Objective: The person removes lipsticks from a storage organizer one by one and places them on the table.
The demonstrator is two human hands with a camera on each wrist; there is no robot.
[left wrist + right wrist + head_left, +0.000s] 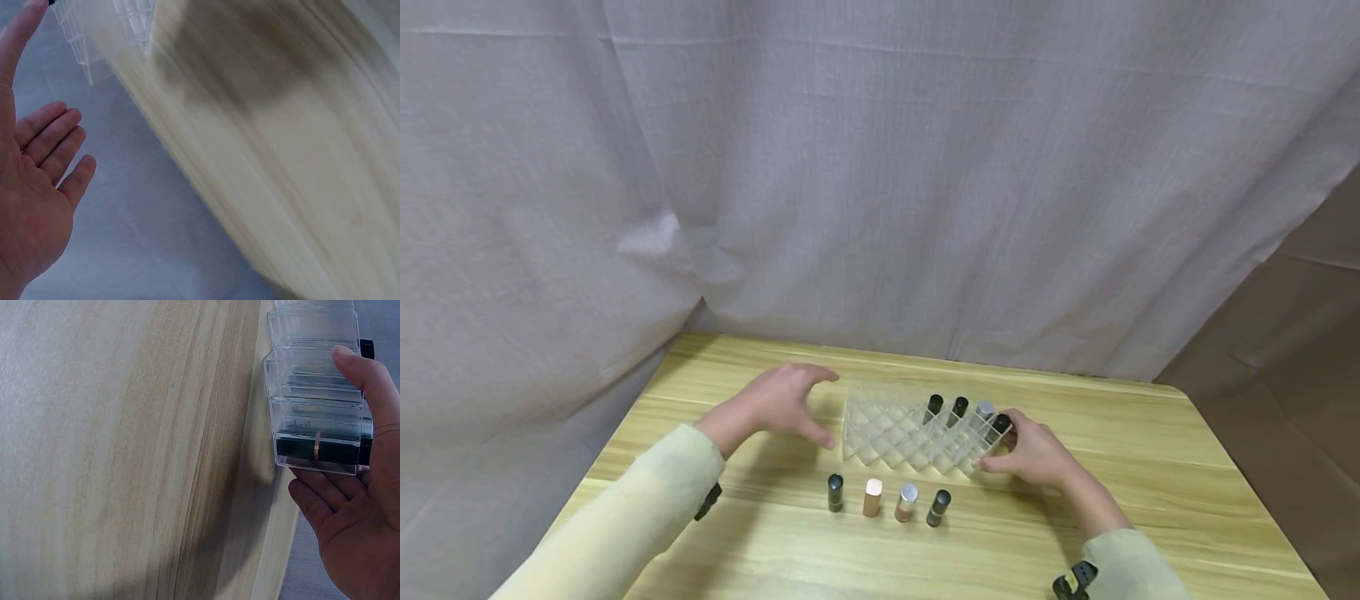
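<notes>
A clear plastic lipstick organizer [887, 433] with diamond-shaped compartments stands on the table. Toward its right end several capped tubes sit in the slots, among them one with a silver cap [984, 409] and a black lipstick [999, 427] at the corner. My right hand [1037, 452] grips that end, thumb on the front and the other fingers behind. In the right wrist view a gold band circles the dark lipstick [300, 447] inside the clear wall. My left hand [778, 402] is spread just off the organizer's left end, holding nothing.
A row of upright tubes stands in front of the organizer: a black one [835, 492], a rose-gold one [872, 497], a silver-capped one [906, 502] and another black one [938, 507]. Grey cloth [880, 183] hangs behind the wooden table [1150, 467].
</notes>
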